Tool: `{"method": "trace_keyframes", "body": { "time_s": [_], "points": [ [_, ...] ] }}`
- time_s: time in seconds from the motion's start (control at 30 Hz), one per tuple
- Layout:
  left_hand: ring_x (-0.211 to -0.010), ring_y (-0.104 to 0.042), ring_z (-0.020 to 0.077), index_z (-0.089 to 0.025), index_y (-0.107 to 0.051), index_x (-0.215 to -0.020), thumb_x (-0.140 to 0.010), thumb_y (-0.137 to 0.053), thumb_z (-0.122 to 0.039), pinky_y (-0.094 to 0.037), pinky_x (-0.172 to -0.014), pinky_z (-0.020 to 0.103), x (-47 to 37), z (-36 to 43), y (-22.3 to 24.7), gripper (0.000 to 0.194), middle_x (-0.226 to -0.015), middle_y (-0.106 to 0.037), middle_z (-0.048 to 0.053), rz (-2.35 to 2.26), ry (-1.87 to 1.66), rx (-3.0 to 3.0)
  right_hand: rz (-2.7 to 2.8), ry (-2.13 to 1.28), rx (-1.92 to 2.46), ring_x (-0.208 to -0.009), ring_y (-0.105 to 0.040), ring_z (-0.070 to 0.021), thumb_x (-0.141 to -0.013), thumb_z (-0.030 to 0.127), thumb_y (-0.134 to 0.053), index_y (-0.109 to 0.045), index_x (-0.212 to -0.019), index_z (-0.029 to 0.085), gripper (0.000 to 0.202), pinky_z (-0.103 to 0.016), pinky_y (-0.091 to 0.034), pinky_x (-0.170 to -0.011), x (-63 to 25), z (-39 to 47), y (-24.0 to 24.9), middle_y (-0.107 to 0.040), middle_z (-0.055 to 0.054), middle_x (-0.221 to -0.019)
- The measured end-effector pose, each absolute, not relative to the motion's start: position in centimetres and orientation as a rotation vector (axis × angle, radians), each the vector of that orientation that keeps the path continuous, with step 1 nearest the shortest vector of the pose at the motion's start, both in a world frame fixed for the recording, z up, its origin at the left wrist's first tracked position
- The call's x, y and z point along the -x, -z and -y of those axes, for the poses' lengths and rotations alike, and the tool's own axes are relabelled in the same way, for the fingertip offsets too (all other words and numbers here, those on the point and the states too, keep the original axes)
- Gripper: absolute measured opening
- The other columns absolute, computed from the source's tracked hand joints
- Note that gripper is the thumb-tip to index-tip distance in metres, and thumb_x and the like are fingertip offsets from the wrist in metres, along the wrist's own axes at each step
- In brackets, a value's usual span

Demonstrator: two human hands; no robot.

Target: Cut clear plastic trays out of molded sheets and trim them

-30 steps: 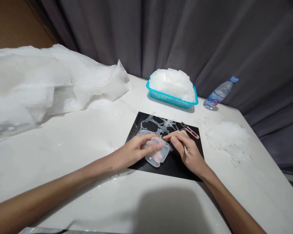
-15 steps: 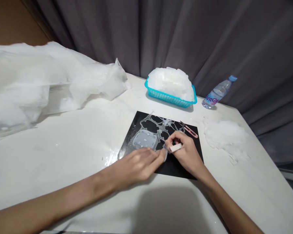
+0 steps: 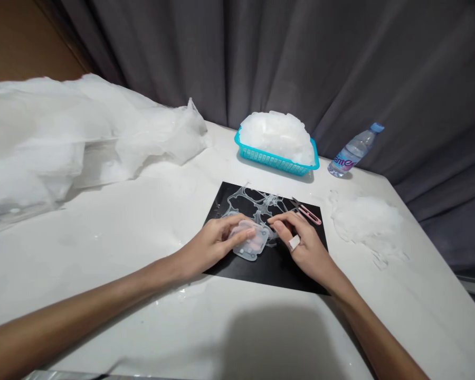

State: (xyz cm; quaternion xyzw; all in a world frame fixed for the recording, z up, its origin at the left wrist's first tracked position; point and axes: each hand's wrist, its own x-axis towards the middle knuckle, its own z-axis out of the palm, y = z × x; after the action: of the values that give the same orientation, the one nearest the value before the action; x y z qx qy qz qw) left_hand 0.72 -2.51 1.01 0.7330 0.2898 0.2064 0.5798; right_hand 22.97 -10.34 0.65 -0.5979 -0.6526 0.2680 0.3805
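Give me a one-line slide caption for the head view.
Left hand holds a translucent plastic piece over a black mat, right hand close by, pink snips lying near the mat's corner.

Grey curtain point(image 3: 277, 53) (loosely pleated) behind white table point(image 3: 134, 216); brown panel point(image 3: 19, 42) left.

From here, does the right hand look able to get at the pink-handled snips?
Probably yes: the pink-handled snips lie on the black mat just beyond the right hand, with nothing visible on top. The white item in that hand might hinder gripping.
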Motion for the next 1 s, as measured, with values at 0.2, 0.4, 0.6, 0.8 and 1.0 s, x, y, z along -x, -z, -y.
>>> {"method": "trace_keyframes", "body": {
  "time_s": [0.2, 0.4, 0.6, 0.8, 1.0],
  "points": [
    [-0.077, -0.064, 0.0130, -0.017, -0.069, -0.104, -0.094, -0.074, -0.041, -0.047, -0.069, 0.022, -1.0, 2.8, -0.8, 0.026, -0.084, -0.069, -0.001, -0.671, -0.487, -1.436, 1.644, -0.874, 1.459, -0.080, -0.051, -0.0177, -0.100, 0.033, -0.066, -0.074, -0.096, 0.024, 0.013, -0.032, -0.039, -0.076, -23.2, 10.7, -1.3, -0.063, 0.000, -0.084],
    [-0.075, -0.066, 0.0114, -0.015, -0.072, -0.095, -0.082, -0.087, -0.034, -0.051, -0.068, 0.020, -1.5, 3.0, -0.9, 0.027, -0.082, -0.071, -0.001, -0.662, -0.459, -1.264, 1.678, -0.874, 1.424, -0.077, -0.051, -0.0177, -0.100, 0.031, -0.064, -0.073, -0.093, 0.023, 0.015, -0.032, -0.041, -0.073, -23.0, 10.9, -1.7, -0.064, 0.000, -0.081],
    [-0.066, -0.064, 0.0099, -0.014, -0.073, -0.090, -0.078, -0.089, -0.030, -0.049, -0.061, 0.018, -1.4, 5.0, -2.8, 0.026, -0.077, -0.072, 0.000, -0.509, -0.113, -1.112, 1.819, -0.328, 1.576, -0.086, -0.058, -0.0213, -0.099, 0.019, -0.062, -0.068, -0.086, 0.022, 0.015, -0.036, -0.041, -0.080, -23.2, 10.3, -0.3, -0.069, -0.002, -0.087],
    [-0.079, -0.065, 0.0116, -0.016, -0.075, -0.095, -0.090, -0.079, -0.028, -0.049, -0.069, 0.020, -0.9, 3.6, -2.9, 0.014, -0.086, -0.071, 0.000, -0.535, -0.430, -1.370, 1.675, -0.195, 1.646, -0.088, -0.059, -0.0225, -0.100, 0.026, -0.062, -0.070, -0.113, 0.024, 0.015, -0.037, -0.045, -0.078, -24.0, 10.3, -0.7, -0.070, -0.005, -0.105],
    [-0.077, -0.065, 0.0126, -0.017, -0.075, -0.096, -0.094, -0.076, -0.031, -0.048, -0.068, 0.022, -0.7, 3.1, -2.5, 0.014, -0.086, -0.072, 0.001, -0.558, -0.523, -1.462, 1.686, -0.330, 1.379, -0.082, -0.059, -0.0204, -0.099, 0.027, -0.063, -0.070, -0.113, 0.026, 0.016, -0.037, -0.047, -0.075, -22.4, 11.8, -1.7, -0.069, -0.005, -0.097]
  ]
}}
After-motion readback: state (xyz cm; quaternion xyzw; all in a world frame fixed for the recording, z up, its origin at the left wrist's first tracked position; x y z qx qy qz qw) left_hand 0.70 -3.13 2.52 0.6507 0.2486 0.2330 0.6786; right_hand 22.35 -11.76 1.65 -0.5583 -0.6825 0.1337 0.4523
